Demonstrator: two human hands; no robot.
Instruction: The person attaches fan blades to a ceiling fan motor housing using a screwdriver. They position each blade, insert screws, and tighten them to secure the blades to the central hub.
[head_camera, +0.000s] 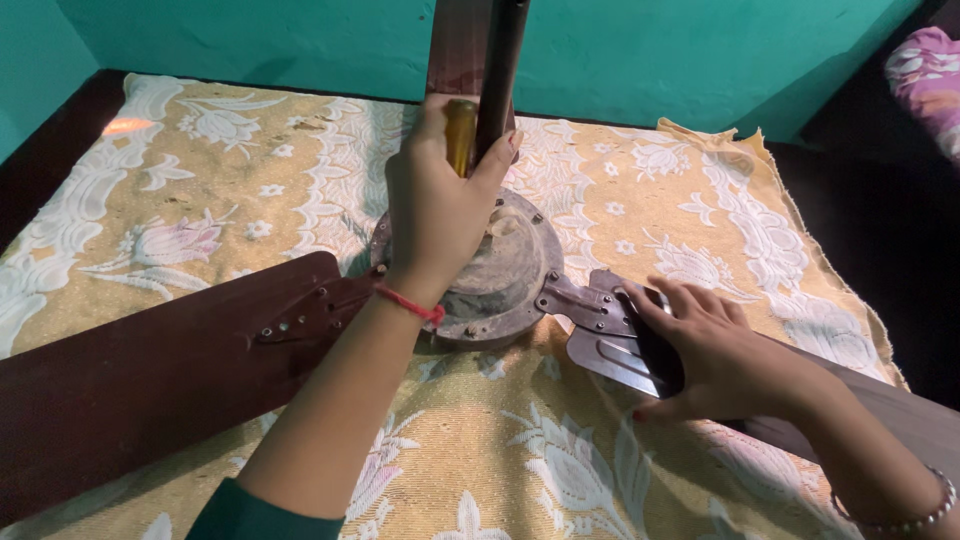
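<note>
A floral yellow cloth (640, 190) cushions a dismantled ceiling fan. Its flat dark brown blades (150, 380) radiate from the round, dusty metal motor (515, 270) at centre. The left hand (437, 210), fingers clenched around an amber screwdriver handle (460, 135), stands it upright over the motor. The right hand (715, 355), fingers spread flat, presses a blade's grey metal bracket (590, 305) apparently to steady it.

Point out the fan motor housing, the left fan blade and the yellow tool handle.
fan motor housing (520, 270), head view, dusty top face.
left fan blade (150, 380), head view, middle of blade.
yellow tool handle (460, 135), head view, upper handle.
</note>
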